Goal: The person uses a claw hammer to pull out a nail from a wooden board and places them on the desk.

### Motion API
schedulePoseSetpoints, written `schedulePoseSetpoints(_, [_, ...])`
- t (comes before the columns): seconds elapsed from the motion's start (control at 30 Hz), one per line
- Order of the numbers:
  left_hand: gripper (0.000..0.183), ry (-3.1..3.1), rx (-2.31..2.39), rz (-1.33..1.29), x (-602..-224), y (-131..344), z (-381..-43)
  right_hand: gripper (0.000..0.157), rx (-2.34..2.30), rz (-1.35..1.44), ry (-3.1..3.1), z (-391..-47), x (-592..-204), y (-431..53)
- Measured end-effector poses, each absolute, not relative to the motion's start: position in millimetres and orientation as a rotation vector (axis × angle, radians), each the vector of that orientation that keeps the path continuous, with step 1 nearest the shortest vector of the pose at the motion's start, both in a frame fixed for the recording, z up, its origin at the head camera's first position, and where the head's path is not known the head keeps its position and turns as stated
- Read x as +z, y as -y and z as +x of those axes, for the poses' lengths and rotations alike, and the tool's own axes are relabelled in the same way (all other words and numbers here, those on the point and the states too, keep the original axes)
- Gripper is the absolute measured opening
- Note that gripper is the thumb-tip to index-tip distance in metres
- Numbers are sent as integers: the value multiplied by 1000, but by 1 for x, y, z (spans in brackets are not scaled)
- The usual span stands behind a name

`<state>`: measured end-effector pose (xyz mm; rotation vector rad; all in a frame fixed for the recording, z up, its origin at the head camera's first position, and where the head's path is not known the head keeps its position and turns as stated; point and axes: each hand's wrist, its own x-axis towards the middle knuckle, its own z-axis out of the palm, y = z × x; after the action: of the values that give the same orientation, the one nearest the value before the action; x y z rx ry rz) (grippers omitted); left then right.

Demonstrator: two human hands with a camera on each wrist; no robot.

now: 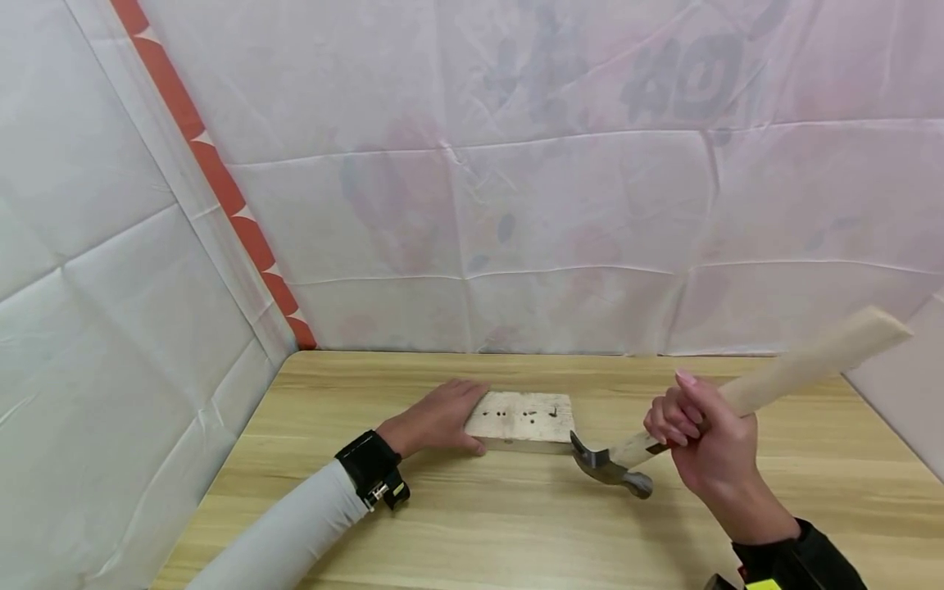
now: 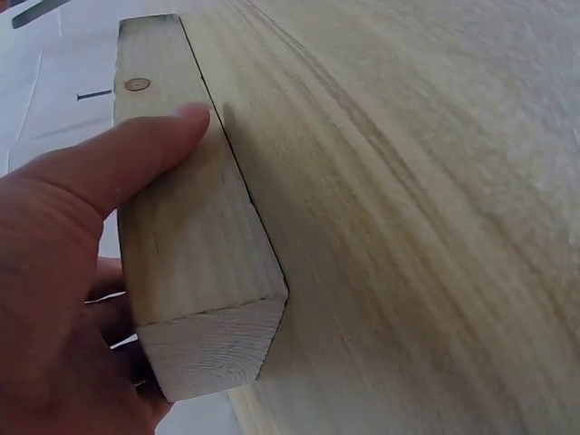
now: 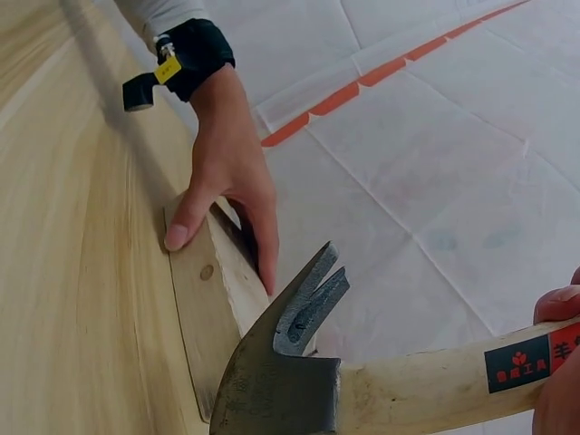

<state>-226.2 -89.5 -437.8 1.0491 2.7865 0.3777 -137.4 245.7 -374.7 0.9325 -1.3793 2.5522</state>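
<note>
A pale wooden block (image 1: 520, 416) lies on the table, with several dark holes or marks in its top face. My left hand (image 1: 441, 416) grips the block's left end, thumb along the near side and fingers at the far side. From the block's top juts a nail (image 2: 93, 94), seen in the left wrist view. My right hand (image 1: 710, 442) holds a claw hammer (image 1: 610, 471) by its wooden handle, whose free end points up to the right. The hammer's head is low, at the block's right end, claw towards the block and striking face towards me.
The wood-grain table (image 1: 479, 524) reaches back to a wall hung with whitish sheeting (image 1: 472, 205). More sheeting (image 1: 111, 369) covers the left side, and an orange scalloped strip (image 1: 221, 176) runs down beside the corner. Both wrists wear black bands.
</note>
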Motion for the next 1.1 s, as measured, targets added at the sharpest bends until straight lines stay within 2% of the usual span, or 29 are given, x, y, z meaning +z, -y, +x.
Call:
schedulePoseSetpoints(0.5, [94, -2751, 394, 1041, -436, 72, -231, 46, 2350, 858, 1527, -155, -373, -249])
schedulePoseSetpoints(0.9, [94, -2726, 463, 966, -437, 75, -228, 47, 2081, 395, 1866, -168, -357, -218])
schedulePoseSetpoints(1.1, [92, -2728, 453, 1024, -436, 71, -229, 42, 1899, 254, 2166, -174, -350, -214])
